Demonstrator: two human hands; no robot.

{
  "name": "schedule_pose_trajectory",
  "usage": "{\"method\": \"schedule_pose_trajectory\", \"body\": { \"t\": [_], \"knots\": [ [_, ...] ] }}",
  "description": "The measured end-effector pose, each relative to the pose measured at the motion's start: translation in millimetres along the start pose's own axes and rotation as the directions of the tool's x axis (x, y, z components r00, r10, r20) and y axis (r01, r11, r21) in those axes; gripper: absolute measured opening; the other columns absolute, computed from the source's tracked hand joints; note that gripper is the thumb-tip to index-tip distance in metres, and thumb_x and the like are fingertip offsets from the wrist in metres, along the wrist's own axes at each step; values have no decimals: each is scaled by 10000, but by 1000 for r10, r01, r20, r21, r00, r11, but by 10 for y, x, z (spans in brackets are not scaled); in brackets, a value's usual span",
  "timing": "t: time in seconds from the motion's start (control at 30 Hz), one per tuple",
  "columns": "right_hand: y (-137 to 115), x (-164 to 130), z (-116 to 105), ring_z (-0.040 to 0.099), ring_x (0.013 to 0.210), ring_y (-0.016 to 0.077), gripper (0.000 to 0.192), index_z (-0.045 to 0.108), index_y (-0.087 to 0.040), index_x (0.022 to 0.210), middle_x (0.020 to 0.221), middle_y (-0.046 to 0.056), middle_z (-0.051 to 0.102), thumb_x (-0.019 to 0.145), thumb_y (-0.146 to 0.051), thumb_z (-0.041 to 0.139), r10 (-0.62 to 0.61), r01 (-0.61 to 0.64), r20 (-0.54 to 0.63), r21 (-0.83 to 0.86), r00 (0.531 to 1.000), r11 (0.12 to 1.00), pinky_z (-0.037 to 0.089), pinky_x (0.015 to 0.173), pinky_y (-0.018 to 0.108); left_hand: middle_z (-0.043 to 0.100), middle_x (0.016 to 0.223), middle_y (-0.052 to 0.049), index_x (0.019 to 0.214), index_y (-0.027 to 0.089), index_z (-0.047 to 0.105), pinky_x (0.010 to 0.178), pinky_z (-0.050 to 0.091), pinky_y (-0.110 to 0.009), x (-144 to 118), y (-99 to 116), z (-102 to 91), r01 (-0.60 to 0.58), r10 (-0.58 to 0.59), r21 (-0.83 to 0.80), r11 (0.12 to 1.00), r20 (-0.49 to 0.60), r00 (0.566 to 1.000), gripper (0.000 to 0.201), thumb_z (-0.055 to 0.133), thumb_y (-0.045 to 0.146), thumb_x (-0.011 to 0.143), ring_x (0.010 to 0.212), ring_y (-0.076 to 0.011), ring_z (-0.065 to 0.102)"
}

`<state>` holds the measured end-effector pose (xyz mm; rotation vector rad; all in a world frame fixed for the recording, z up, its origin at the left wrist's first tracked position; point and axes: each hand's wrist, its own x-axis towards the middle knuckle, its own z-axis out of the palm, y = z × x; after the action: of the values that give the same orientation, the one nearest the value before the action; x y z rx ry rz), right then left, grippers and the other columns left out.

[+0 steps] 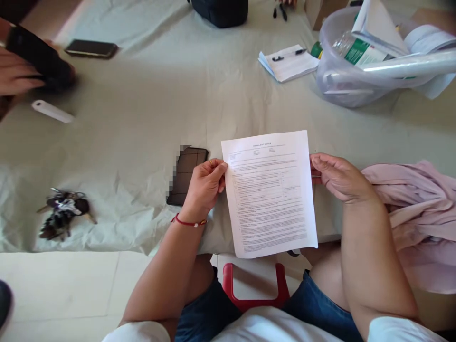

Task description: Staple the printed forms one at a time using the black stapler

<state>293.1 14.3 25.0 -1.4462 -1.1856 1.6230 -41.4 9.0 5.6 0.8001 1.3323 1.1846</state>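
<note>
A white printed sheet of paper (269,204) is held up in front of me, over the table's near edge. My left hand (210,180) pinches its left edge, thumb in front and fingers behind. At the opposite edge is my right hand (337,175), its fingers bent; their tips reach the paper's edge and are partly hidden there. The sheet carries a heading and dense lines of small text, too small to read. Beside my left hand lies a dark phone (187,175), flat on the cloth. A pink cloth (423,204) lies crumpled to the right of my right forearm.
Keys (66,211) lie at the left. Another person's hand (17,71) grips a dark object near a second phone (90,49) and a white stick-like item (52,111). Farther off are a black bag (221,12), a paper pad (288,64) and a filled plastic tub (342,90).
</note>
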Motion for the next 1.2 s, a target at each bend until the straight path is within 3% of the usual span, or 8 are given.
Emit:
{"method": "schedule_pose_trajectory", "body": {
  "t": [0.17, 0.3, 0.37, 0.47, 0.57, 0.63, 0.93, 1.2],
  "knots": [
    [8, 60, 62, 778, 954, 227, 431, 851, -273, 899, 989, 14, 858, 717, -627, 1018, 13, -12, 12, -72, 1000, 997, 628, 983, 387, 506, 511, 70, 697, 198, 684, 381, 232, -193, 83, -41, 19, -89, 86, -43, 995, -75, 994, 165, 822, 235, 779, 384, -44, 366],
    [4, 90, 125, 762, 851, 211, 454, 840, -277, 827, 911, 6, 848, 621, -614, 1063, -39, 37, -100, -17, 994, 999, 648, 917, 392, 558, 571, 58, 711, 205, 672, 431, 363, -183, 85, -55, 60, -128, 116, -205, 970, -72, 991, 276, 918, 318, 768, 458, -60, 462],
    [5, 115, 156, 747, 796, 206, 480, 829, -273, 807, 870, 3, 835, 567, -601, 1084, -70, 75, -174, 23, 982, 997, 654, 852, 391, 643, 645, 28, 746, 215, 697, 503, 481, -208, 45, -51, 97, -113, 117, -304, 946, -5, 993, 335, 941, 439, 793, 548, -100, 587],
    [6, 154, 178, 705, 715, 183, 493, 799, -255, 767, 815, -1, 806, 527, -563, 1100, -96, 116, -266, 57, 959, 992, 626, 720, 355, 819, 883, -49, 929, 224, 822, 691, 643, -312, -33, -49, 133, 26, 42, -351, 936, 185, 982, 383, 918, 578, 821, 808, -223, 782],
    [-6, 173, 193, 684, 694, 175, 509, 780, -248, 757, 806, -4, 789, 506, -549, 1105, -104, 135, -316, 78, 943, 988, 598, 658, 336, 873, 1034, -125, 1048, 186, 875, 860, 693, -429, -90, -79, 120, 197, -99, -253, 947, 353, 930, 453, 947, 557, 800, 986, -340, 836],
    [-16, 171, 213, 691, 707, 179, 525, 773, -251, 772, 825, -4, 792, 512, -569, 1100, -112, 147, -316, 90, 942, 985, 606, 669, 342, 883, 1068, -151, 1058, 166, 885, 950, 691, -482, -109, -114, 102, 251, -166, -182, 951, 386, 908, 440, 972, 507, 794, 1042, -377, 844],
    [45, 193, 227, 776, 930, 251, 558, 765, -267, 835, 912, -14, 821, 504, -557, 1109, -138, 155, -249, 51, 959, 987, 649, 1000, 470, 875, 1249, -144, 1138, 192, 883, 1132, 646, -583, -150, -171, 172, 199, -126, -205, 958, 321, 939, 476, 1007, 476, 776, 1241, -415, 809],
    [29, 129, 100, 824, 1077, 337, 510, 891, -271, 940, 1048, 35, 890, 589, -587, 1083, -124, 122, -201, -21, 972, 992, 601, 1142, 565, 890, 1095, -149, 1018, 162, 877, 990, 692, -478, -106, -146, 161, 195, -140, -264, 945, 211, 967, 436, 985, 495, 758, 1083, -372, 846]
  ]
}}
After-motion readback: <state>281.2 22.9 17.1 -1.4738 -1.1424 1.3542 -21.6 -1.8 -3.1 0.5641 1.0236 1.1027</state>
